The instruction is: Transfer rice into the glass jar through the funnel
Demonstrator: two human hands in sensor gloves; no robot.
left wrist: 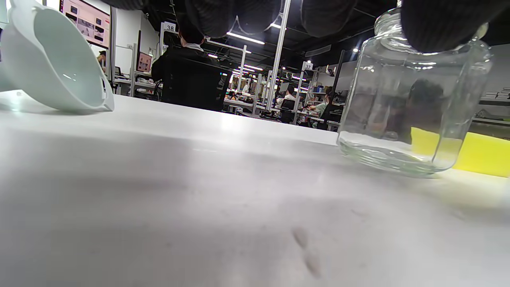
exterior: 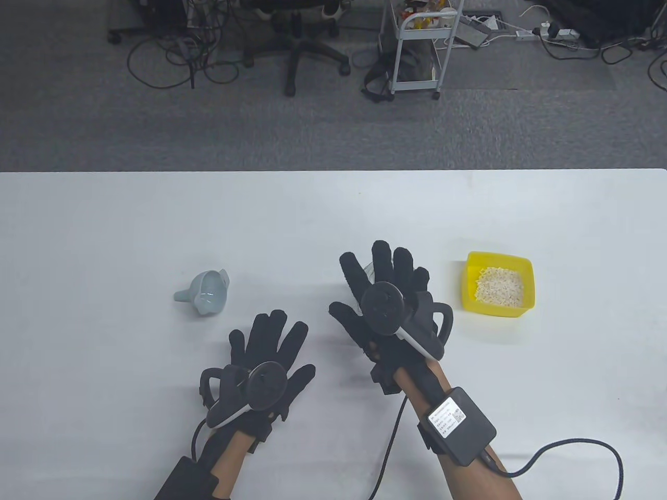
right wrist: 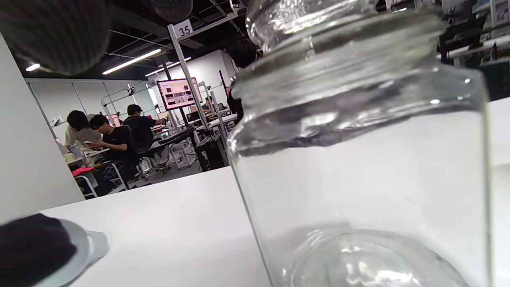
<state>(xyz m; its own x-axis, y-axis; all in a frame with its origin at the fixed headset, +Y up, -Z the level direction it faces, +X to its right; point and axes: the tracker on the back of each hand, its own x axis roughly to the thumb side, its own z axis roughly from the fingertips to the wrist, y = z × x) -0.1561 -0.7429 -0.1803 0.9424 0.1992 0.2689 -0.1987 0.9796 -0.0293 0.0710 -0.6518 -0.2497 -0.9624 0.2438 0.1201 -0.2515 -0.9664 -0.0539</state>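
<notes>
A clear glass jar (right wrist: 358, 167) stands upright and empty on the white table; in the table view only a sliver of it (exterior: 368, 270) shows under my right hand (exterior: 384, 278), which hovers over it with fingers spread and holds nothing. A pale blue funnel (exterior: 206, 292) lies on its side to the left, also in the left wrist view (left wrist: 51, 63). A yellow tub (exterior: 527, 271) of rice (exterior: 500, 286) sits to the right of the jar. My left hand (exterior: 271, 338) lies open with fingers spread, between funnel and jar, holding nothing.
The white table (exterior: 104, 234) ends at its far edge (exterior: 333, 171), with grey carpet, a chair and a cart beyond. A cable (exterior: 573, 448) trails from my right forearm across the table's near right.
</notes>
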